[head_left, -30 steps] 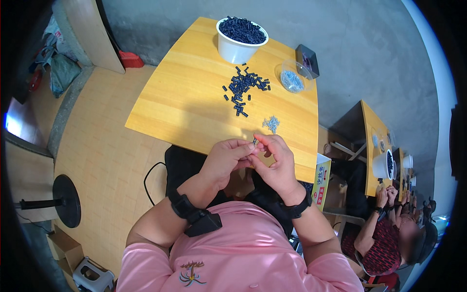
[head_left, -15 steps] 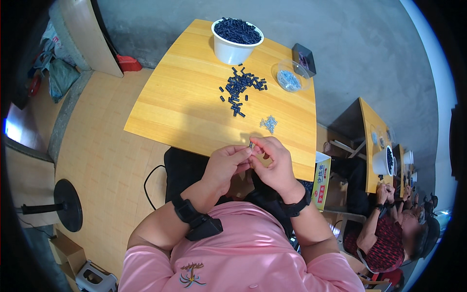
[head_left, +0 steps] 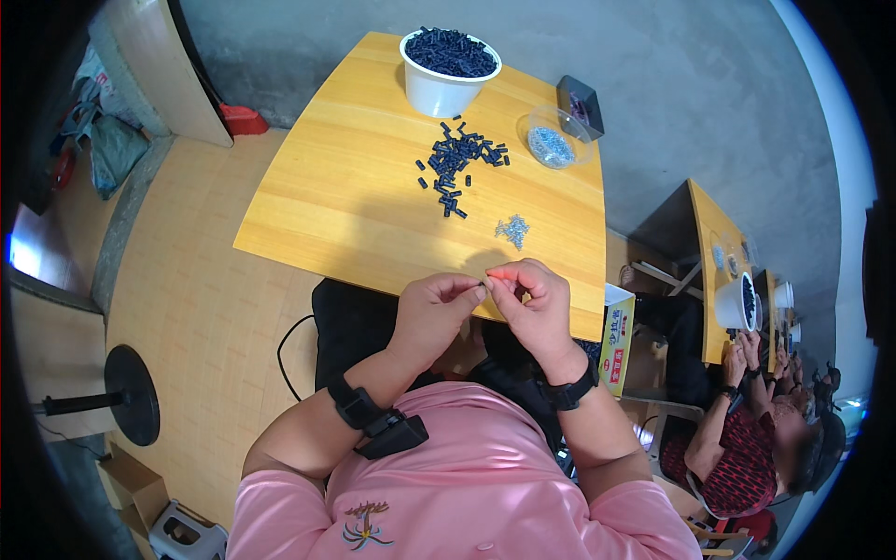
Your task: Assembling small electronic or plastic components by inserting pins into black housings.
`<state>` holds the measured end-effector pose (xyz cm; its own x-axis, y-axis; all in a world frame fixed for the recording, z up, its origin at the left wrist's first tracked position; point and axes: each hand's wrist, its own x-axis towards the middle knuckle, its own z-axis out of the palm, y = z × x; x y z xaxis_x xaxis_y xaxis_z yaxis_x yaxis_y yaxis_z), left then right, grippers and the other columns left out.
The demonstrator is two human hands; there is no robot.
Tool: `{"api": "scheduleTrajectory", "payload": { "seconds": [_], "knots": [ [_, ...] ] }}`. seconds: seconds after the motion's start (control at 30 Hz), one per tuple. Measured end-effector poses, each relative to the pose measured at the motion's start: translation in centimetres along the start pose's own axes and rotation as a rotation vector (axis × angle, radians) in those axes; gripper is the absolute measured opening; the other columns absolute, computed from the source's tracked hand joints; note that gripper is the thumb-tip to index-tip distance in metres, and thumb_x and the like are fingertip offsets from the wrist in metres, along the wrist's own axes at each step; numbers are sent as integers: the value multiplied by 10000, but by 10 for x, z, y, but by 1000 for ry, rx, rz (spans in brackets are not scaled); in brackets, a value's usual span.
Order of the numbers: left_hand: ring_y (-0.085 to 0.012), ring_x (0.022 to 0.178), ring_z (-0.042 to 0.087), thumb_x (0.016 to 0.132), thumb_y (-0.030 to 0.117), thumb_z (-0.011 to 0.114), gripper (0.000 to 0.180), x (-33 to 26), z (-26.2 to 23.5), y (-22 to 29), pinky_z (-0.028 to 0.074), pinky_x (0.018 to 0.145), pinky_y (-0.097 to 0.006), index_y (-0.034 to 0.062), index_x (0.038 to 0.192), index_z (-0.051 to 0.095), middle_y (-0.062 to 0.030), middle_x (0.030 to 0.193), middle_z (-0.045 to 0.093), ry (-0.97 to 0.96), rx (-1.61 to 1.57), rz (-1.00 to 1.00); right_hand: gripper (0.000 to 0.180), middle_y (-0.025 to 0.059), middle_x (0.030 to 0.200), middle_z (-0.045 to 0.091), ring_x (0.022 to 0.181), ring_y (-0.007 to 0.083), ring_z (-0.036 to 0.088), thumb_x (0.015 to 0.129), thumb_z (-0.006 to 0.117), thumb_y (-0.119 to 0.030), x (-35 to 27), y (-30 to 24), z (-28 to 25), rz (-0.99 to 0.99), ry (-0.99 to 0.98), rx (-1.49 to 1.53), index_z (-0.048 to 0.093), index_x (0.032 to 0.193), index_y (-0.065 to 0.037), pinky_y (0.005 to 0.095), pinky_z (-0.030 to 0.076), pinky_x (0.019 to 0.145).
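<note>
My left hand (head_left: 435,315) pinches a small black piece (head_left: 483,285), mostly covered by the fingertips, above the near edge of the wooden table (head_left: 317,196). My right hand (head_left: 536,306) meets it there, thumb and forefinger pressed together at the piece; anything else in that pinch is too small to make out. Just beyond my hands lies a little heap of shiny metal bits (head_left: 512,231). Farther off is a loose pile of short black plastic pieces (head_left: 455,159), looking like the one I hold.
A white tub (head_left: 446,93) heaped with black pieces stands at the far edge. Right of it are a clear bowl (head_left: 551,147) of metal bits and a dark box (head_left: 581,107). A yellow carton (head_left: 616,345) sits beside the table. Another person (head_left: 719,457) works at a table to the right.
My right hand has turned, its thumb and forefinger closing lower onto the piece. The piece, upright between the fingertips before, is now mostly hidden. My left hand has barely moved.
</note>
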<state>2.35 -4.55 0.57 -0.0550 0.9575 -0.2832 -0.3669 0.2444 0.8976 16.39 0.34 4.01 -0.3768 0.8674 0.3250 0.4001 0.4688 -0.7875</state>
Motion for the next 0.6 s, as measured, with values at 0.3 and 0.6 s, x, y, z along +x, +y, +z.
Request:
{"api": "scheduleTrajectory", "payload": {
  "seconds": [0.3, 0.6],
  "knots": [
    [-60, 687, 554, 830, 150, 653, 157, 3, -4, 2, 441, 624, -178, 25, 925, 652, -16, 798, 636, -36, -57, -58, 76, 61, 657, 571, 562, 134, 531, 740, 683, -25, -4, -2, 5, -41, 55, -40, 658, 812, -20, 238, 423, 508],
    [-95, 755, 606, 839, 148, 639, 137, 4, -3, 4, 489, 693, -204, 24, 896, 642, -43, 820, 646, -95, -180, -202, 123, 47, 694, 572, 600, 114, 525, 741, 673, -3, -12, 17, 7, 27, 42, 147, 652, 861, -10, 217, 417, 562]
  ]
}}
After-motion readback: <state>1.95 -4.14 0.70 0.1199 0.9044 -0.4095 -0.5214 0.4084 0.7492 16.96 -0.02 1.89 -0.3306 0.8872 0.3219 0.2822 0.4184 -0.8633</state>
